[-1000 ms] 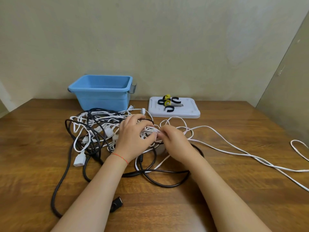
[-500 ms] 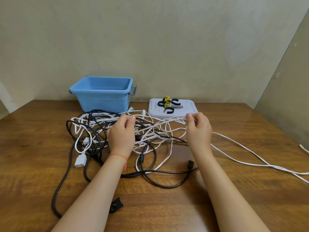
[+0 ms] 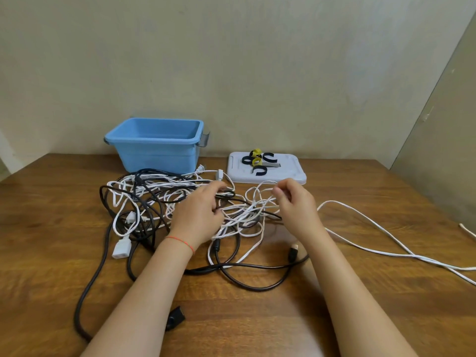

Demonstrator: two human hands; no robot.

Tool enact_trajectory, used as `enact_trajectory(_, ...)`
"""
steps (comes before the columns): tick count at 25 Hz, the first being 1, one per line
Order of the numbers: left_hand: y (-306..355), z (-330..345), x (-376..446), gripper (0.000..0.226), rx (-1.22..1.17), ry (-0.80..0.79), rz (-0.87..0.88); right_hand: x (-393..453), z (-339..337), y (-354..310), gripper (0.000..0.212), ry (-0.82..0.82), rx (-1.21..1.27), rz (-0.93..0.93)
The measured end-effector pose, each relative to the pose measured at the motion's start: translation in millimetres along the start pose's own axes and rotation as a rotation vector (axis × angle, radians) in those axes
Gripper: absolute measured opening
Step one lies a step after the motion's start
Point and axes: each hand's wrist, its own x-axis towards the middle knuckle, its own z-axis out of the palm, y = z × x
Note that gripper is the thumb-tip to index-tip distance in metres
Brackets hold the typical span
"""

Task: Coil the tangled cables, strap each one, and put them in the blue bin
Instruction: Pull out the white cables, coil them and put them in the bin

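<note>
Head view: left hand [image 3: 198,215] curled, gripping tangled white and black cables [image 3: 154,202] before blue plastic bin [image 3: 157,148]; right hand [image 3: 296,204] pinching white strand.

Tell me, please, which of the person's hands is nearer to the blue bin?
The left hand. It sits on the cable tangle just in front of the blue bin; the right hand is farther right, in front of the white tray.

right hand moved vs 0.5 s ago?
Yes. The right hand has dropped toward the camera, away from the white tray, pinching a white cable.
</note>
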Motion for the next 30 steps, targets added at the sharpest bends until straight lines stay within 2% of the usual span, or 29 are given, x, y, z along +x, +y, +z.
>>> enact_trajectory(1, 0, 3, -1, 0.050, 0.034, -0.086, 0.051, -1, 1, -3, 0.010, -0.019, 0.019, -0.017)
enact_trajectory(2, 3, 6, -2, 0.050, 0.050, -0.122, 0.086, -3, 1, -6, 0.010, -0.028, 0.046, -0.027)
enact_trajectory(5, 11, 16, -3, 0.023, -0.013, -0.134, 0.156, -5, -3, -12, 0.007, -0.011, 0.152, -0.011)
enact_trajectory(9, 13, 18, -4, 0.016, -0.325, -0.130, 0.085, -5, -4, -15, 0.008, 0.084, 0.191, 0.048)
enact_trajectory(11, 13, 16, -4, 0.013, -0.441, -0.072, 0.042, -4, -2, -14, 0.009, 0.110, 0.165, 0.067)
enact_trajectory(16, 16, 10, -3, 0.024, -0.615, 0.144, -0.064, 0, -1, -3, 0.010, 0.165, 0.051, 0.140)
enact_trajectory(20, -5, 9, 9, 0.025, -0.748, 0.460, -0.417, 3, -8, 0, 0.016, 0.322, 0.003, 0.197)
enact_trajectory(23, -19, -1, 11, 0.029, -0.738, 0.539, -0.613, 4, -19, 1, 0.013, 0.536, 0.072, 0.204)
enact_trajectory(25, -17, -6, 6, 0.039, -0.569, 0.534, -0.546, 5, -21, 2, 0.014, 0.499, 0.115, 0.183)
enact_trajectory(27, -2, -11, -2, 0.041, -0.393, 0.605, -0.294, 4, -16, 1, 0.016, 0.314, 0.104, 0.144)
enact_trajectory(29, 18, -3, -10, 0.022, -0.335, 0.582, 0.051, -1, -7, -6, 0.016, 0.126, 0.104, 0.088)
enact_trajectory(30, 27, 6, -13, 0.008, -0.353, 0.463, 0.169, -3, -4, -10, 0.015, 0.060, 0.120, 0.049)
